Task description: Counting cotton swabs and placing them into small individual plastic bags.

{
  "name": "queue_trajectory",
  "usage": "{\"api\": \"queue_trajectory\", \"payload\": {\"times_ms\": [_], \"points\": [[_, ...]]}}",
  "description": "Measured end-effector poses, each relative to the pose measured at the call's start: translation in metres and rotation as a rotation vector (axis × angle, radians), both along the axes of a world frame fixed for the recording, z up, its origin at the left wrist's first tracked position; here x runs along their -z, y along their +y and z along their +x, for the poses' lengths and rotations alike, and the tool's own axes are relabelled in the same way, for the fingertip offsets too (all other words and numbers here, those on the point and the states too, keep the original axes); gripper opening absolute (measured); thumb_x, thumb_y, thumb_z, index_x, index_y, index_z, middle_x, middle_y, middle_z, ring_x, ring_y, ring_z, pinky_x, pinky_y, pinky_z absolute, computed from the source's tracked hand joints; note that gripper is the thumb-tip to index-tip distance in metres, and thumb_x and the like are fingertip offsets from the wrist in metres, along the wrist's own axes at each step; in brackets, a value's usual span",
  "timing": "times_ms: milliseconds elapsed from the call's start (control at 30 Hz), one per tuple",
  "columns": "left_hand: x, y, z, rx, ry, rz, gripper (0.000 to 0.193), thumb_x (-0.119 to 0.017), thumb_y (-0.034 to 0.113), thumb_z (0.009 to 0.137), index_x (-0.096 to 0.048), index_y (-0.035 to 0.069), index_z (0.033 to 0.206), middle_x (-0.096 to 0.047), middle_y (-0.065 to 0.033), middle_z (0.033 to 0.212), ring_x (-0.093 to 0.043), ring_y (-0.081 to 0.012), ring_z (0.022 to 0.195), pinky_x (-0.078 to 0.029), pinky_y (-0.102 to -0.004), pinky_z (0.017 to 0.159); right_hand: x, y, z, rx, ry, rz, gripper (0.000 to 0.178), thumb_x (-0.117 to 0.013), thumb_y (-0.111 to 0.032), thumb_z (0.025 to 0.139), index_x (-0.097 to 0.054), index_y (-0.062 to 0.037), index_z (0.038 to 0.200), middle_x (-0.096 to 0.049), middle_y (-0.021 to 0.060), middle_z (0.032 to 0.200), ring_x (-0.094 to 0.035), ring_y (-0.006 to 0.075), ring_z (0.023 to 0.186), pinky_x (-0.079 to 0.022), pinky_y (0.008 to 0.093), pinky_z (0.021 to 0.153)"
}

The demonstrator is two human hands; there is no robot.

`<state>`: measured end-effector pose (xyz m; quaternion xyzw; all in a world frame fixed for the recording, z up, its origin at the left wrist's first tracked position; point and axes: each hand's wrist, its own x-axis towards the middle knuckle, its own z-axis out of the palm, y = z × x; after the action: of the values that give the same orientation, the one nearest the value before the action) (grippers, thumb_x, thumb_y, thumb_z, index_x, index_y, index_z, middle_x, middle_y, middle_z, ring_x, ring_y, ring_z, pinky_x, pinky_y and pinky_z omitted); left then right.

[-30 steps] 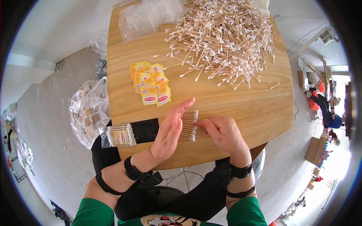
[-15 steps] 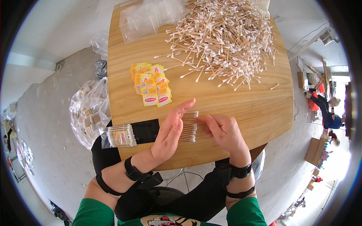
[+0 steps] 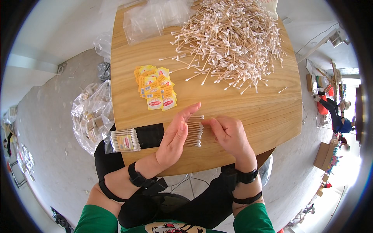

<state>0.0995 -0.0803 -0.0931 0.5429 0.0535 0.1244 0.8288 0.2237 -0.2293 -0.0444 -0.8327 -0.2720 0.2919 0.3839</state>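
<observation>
A row of cotton swabs [image 3: 196, 134] lies on the wooden table [image 3: 241, 112], its tips showing to the right of my left hand [image 3: 176, 134]. That hand stands on edge with its fingers stretched out and thumb raised, hiding the other ends of the row. My right hand [image 3: 230, 134] is closed, with thumb and forefinger together; the forefinger's tip is at the swab tips near the top of the row. I see nothing held in it. A filled packet of swabs [image 3: 125, 140] with a yellow label lies left of a flat black strip [image 3: 152, 136].
Overlapping yellow-and-white labels [image 3: 156, 87] lie beyond my left hand. A large heap of loose swabs [image 3: 233, 42] covers the far right, with one stray swab [image 3: 283, 89] apart. Clear plastic bags [image 3: 155, 19] lie at the far left. A bag of packets [image 3: 91, 116] stands beside the table.
The gap near the top of the swab row has closed up, and the tips stand more evenly spaced. My right hand has shifted very slightly; my left hand has stayed put.
</observation>
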Motion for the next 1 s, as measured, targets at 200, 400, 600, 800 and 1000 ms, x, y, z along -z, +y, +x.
{"api": "queue_trajectory", "payload": {"times_ms": [200, 400, 600, 800, 1000], "points": [[-0.002, -0.001, 0.000, -0.001, 0.003, 0.005, 0.051, -0.032, 0.029, 0.113, -0.035, -0.006, 0.150, -0.038, -0.0197, 0.157, -0.031, -0.0281, 0.149, -0.020, -0.0393, 0.124, 0.007, 0.005, 0.004, -0.246, -0.392, 0.179, 0.018, -0.062, -0.010, 0.098, -0.077, 0.0001, 0.102, -0.072, 0.0145, 0.104, -0.070, 0.0272, 0.087, -0.055, 0.0327, 0.078], [0.003, -0.004, 0.001, -0.022, -0.023, -0.050, 0.049, -0.032, 0.027, 0.113, -0.036, -0.005, 0.150, -0.039, -0.0194, 0.157, -0.031, -0.0281, 0.150, -0.021, -0.0391, 0.123, 0.009, -0.007, 0.024, 0.037, -0.510, 0.067, 0.014, -0.066, -0.010, 0.093, -0.074, 0.0009, 0.092, -0.073, 0.0143, 0.108, -0.069, 0.0354, 0.091, -0.055, 0.0415, 0.078], [0.006, -0.001, -0.003, -0.003, 0.058, 0.046, 0.050, -0.029, 0.029, 0.113, -0.035, -0.004, 0.151, -0.037, -0.0194, 0.158, -0.031, -0.0270, 0.150, -0.020, -0.0405, 0.125, 0.003, 0.000, -0.029, -0.131, -0.522, -0.073, 0.047, -0.073, -0.021, 0.088, -0.064, 0.0021, 0.127, -0.052, 0.0242, 0.144, -0.052, 0.0446, 0.129, -0.044, 0.0502, 0.108], [-0.001, -0.005, -0.001, -0.005, 0.070, 0.034, 0.052, -0.033, 0.032, 0.113, -0.036, -0.003, 0.151, -0.044, -0.0152, 0.155, -0.038, -0.0226, 0.145, -0.027, -0.0379, 0.121, 0.026, 0.004, -0.070, -0.240, -0.737, -0.259, 0.067, -0.068, -0.030, 0.092, -0.047, 0.0058, 0.146, -0.044, 0.0241, 0.154, -0.037, 0.0424, 0.146, -0.028, 0.0547, 0.120], [-0.006, 0.002, -0.011, -0.068, 0.073, 0.059, 0.048, -0.038, 0.030, 0.112, -0.042, -0.002, 0.149, -0.050, -0.0132, 0.149, -0.044, -0.0209, 0.140, -0.032, -0.0358, 0.118, 0.037, 0.017, -0.073, -0.269, -0.825, -0.276, 0.064, -0.061, -0.030, 0.097, -0.045, 0.0015, 0.149, -0.045, 0.0218, 0.155, -0.040, 0.0374, 0.146, -0.027, 0.0545, 0.121]]}}
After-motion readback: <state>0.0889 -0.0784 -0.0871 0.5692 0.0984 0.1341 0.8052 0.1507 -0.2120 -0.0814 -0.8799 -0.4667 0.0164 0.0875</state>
